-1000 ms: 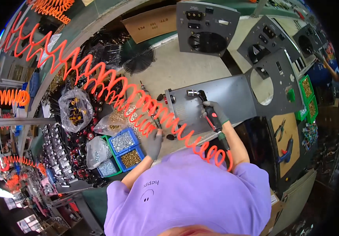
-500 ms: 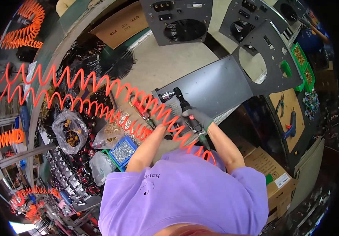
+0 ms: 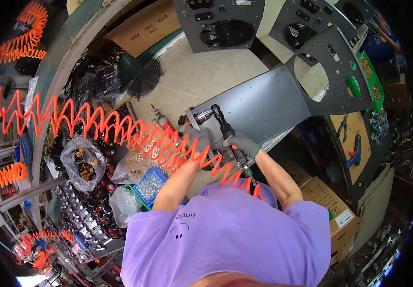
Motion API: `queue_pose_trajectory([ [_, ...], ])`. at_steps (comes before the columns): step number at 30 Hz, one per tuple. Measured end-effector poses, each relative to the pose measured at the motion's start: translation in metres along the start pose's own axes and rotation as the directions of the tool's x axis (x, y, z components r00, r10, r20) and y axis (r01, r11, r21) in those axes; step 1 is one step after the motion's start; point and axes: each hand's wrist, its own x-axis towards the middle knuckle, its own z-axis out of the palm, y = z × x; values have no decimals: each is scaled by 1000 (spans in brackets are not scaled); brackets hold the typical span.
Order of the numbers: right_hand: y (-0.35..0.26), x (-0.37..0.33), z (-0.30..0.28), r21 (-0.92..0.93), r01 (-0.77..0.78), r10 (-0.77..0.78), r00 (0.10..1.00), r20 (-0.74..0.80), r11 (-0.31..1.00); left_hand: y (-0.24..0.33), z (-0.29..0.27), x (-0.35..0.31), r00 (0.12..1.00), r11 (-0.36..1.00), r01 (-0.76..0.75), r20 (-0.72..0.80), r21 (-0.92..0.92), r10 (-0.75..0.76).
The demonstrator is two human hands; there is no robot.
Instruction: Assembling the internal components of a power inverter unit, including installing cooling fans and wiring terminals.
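My right hand (image 3: 243, 144), in a grey glove, is closed around a black air ratchet wrench (image 3: 224, 128). The silver socket (image 3: 204, 115) on its head points left, against the upright flange at the left end of a bent grey metal panel (image 3: 259, 103). Just outside that flange, in line with the socket, is a small dark round part (image 3: 183, 120). Close below this part is my left hand (image 3: 197, 138), also gloved, beside the flange. An orange coiled hose (image 3: 163, 139) crosses in front of it, and its fingers are partly hidden.
A red air tool (image 3: 164, 120) lies left of my left hand. Nearer me are a blue bin (image 3: 150, 185) of small metal parts and a plastic bag (image 3: 84, 161). A black fan guard (image 3: 144, 77) lies farther back. Grey panels with fans (image 3: 226, 33) stand at the far side.
My left hand has moved forward along the panel's flange, and the dark round part now shows opposite the socket. The coiled hose has swung; my right hand still holds the ratchet wrench.
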Motion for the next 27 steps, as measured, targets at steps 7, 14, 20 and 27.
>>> queue_pose_trajectory([
  [7, 11, 9, -4, -78, 82, -83, 996, -12, 994, 6, 15, 15, 994, 997, -48, -96, 52, 53],
  [14, 11, 14, -13, -152, 80, -87, 995, -40, 985, 3, 17, 15, 977, 988, -113, -170, 108, 130],
  [20, -3, 9, -5, -250, 158, -189, 976, -106, 955, -3, 6, 8, 954, 977, -152, -235, 150, 185],
  [27, 8, -24, -18, -46, 71, -71, 997, -4, 996, 2, 20, 26, 932, 964, -170, -285, 206, 225],
])
